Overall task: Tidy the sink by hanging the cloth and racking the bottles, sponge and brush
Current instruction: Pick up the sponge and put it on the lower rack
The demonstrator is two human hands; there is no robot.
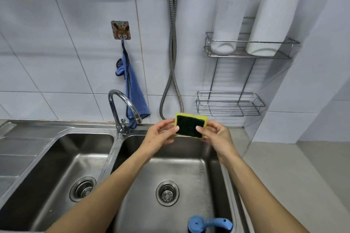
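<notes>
Both hands hold a yellow sponge (190, 125) with a dark green scrub face above the right sink basin (191, 168). My left hand (161, 137) pinches its left edge and my right hand (216, 134) pinches its right edge. A blue cloth (133, 89) hangs from a patterned wall hook (120, 30). Two white bottles (230, 11) (272, 19) stand on the upper shelf of a wire rack (251, 54). The rack's lower shelf (230, 104) holds nothing. A blue brush (209, 224) lies at the basin's near edge.
A chrome tap (123, 108) arcs between the two basins, and the left basin (56, 172) sits beside it. A metal shower hose (172, 62) hangs down the tiled wall. A grey counter (295, 172) runs along the right.
</notes>
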